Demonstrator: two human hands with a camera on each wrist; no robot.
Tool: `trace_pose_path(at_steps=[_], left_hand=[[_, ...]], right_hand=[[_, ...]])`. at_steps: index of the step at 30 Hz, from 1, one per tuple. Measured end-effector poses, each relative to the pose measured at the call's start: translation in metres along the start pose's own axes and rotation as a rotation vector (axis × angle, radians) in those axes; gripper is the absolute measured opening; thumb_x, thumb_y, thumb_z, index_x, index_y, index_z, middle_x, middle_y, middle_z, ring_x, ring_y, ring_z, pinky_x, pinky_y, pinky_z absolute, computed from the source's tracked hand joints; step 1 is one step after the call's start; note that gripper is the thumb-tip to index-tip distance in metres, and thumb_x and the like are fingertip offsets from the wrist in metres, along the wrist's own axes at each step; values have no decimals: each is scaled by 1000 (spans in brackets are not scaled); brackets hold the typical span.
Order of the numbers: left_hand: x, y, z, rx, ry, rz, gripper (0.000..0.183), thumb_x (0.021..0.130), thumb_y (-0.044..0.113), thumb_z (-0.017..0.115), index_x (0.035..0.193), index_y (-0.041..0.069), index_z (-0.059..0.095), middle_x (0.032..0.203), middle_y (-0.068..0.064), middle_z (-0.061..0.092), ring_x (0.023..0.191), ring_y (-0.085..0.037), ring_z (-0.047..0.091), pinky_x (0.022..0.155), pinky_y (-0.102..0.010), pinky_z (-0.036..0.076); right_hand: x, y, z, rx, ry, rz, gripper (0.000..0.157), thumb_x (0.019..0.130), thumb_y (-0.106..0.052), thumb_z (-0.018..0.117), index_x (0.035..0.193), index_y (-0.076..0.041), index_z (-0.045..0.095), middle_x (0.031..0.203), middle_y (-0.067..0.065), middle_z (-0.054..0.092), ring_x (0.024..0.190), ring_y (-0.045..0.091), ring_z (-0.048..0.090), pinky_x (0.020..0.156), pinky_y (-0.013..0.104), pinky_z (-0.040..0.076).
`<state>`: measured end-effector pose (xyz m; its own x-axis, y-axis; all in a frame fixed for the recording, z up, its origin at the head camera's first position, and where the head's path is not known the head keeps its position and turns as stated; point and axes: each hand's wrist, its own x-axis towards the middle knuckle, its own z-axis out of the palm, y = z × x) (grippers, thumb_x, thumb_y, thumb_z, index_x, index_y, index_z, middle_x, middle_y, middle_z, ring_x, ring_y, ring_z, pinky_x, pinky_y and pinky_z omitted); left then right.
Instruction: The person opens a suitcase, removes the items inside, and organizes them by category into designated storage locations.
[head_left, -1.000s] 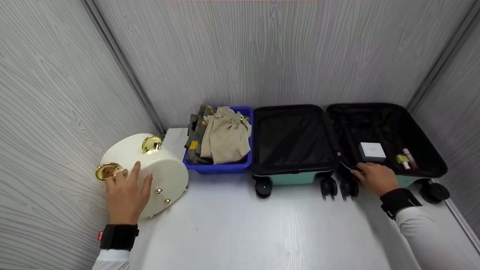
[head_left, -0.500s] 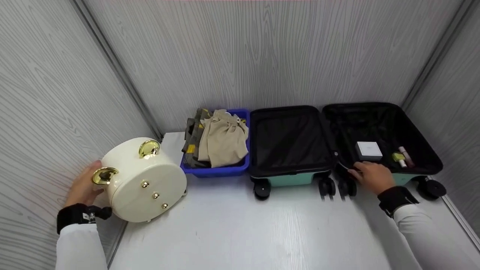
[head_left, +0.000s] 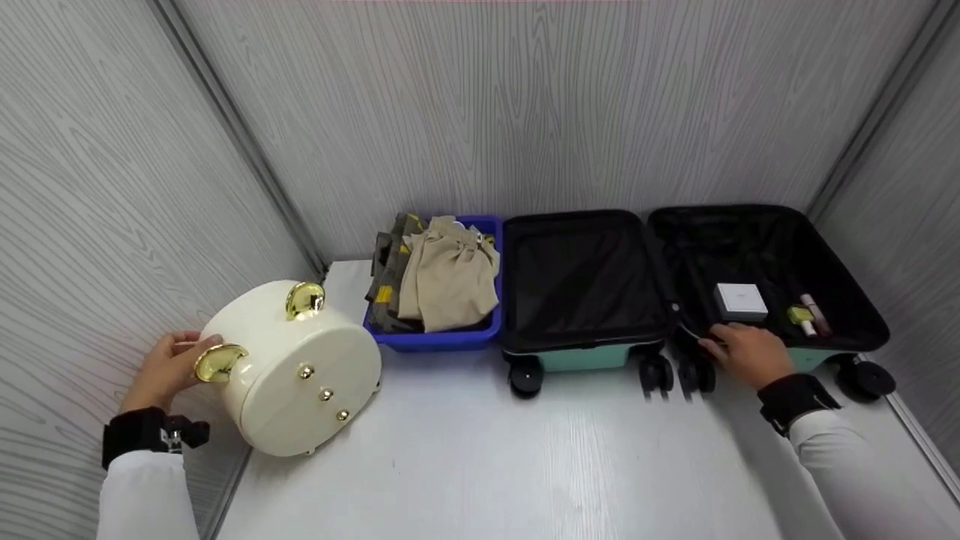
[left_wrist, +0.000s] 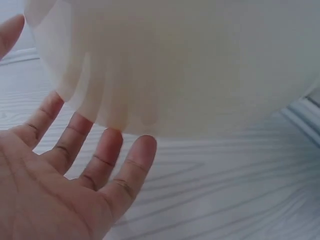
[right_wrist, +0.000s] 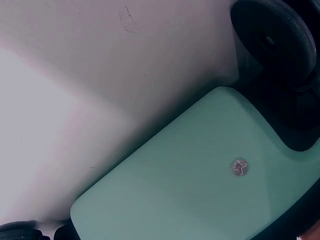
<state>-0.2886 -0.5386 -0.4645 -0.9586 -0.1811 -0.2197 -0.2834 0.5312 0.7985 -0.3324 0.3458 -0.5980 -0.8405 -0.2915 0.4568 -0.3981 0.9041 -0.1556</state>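
Head view gives me the suitcase (head_left: 585, 277), its halves spread flat side by side, probably for easy reach. Well to its left, the cream case (head_left: 289, 352) sits askew. Between them stands the bin (head_left: 439, 341), trousers (head_left: 450, 281) heaped over its other clothes, presumably because it is full. The left hand (head_left: 169, 367) is at the case's left side, perhaps steadying it; the right hand (head_left: 750, 356) rests at the suitcase's near rim, and I cannot tell whether its fingers clamp. Beyond lies a box (head_left: 741, 300). Left wrist view alone shows me the left fingers (left_wrist: 107, 150) apart, tips at the case's edge; right wrist view alone resolves a screw's (right_wrist: 239, 167) cross slot.
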Motion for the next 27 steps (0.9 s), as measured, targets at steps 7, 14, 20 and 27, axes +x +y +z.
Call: trace_pose_path(at_steps=[7, 14, 20, 27], left_hand=[[-4, 18, 5, 229, -149, -17, 81, 110, 64, 46, 138, -12, 52, 134, -29, 61, 106, -14, 63, 85, -25, 56], [-4, 21, 25, 81, -338, -30, 88, 112, 63, 45, 173, 6, 19, 128, -9, 65, 109, -16, 66, 91, -39, 60], [-27, 21, 41, 62, -341, 79, 78, 116, 52, 42, 171, 1, 22, 124, -14, 69, 104, -18, 72, 89, -37, 62], [-60, 36, 72, 114, -364, 227, 72, 118, 39, 45, 173, 3, 17, 165, -33, 40, 139, -37, 55, 104, -40, 55]], right_hand=[[-1, 0, -1, -11, -8, 19, 20, 95, -18, 84, 99, -1, 74, 75, 17, 68, 58, 35, 61, 55, 55, 52], [-1, 2, 5, -1, 3, 7, 20, 95, -19, 85, 98, -1, 75, 76, 17, 69, 59, 36, 62, 56, 55, 52], [-1, 2, 6, 2, 20, 3, 20, 93, -18, 86, 92, -4, 72, 71, 14, 65, 56, 33, 58, 53, 53, 49], [-1, 1, 5, 2, 33, -12, 20, 92, -17, 86, 91, -5, 70, 68, 12, 60, 53, 30, 55, 50, 49, 45]])
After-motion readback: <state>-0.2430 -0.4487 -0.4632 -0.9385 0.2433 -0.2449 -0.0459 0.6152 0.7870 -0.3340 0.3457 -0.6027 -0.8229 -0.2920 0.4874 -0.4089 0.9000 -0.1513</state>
